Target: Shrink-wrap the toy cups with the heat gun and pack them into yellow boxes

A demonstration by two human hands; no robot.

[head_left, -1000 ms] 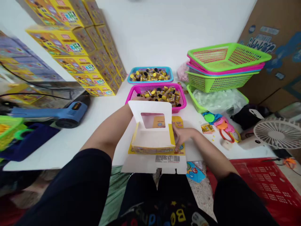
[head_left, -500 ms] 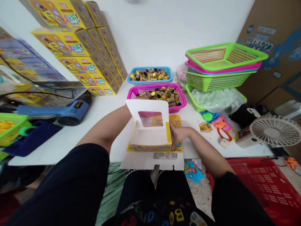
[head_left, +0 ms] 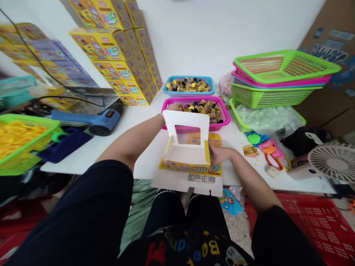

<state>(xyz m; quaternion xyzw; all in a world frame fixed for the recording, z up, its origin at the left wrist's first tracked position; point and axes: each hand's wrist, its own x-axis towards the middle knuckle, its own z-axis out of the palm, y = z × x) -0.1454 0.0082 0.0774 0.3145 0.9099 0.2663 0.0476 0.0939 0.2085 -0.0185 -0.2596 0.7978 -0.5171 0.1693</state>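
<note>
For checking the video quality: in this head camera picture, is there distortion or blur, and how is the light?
In the head view, the stacked yellow cartons lean from wide-lens distortion, the green basket at left looks blurred, and the light is bright and even, with soft shadows.

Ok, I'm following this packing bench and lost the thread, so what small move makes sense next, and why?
Probably lift a few small yellow-and-black capped pots from the pink basket with the left hand: it is already at the basket, while the right hand is against the open yellow-and-white display box, whose white inside shows.
</note>
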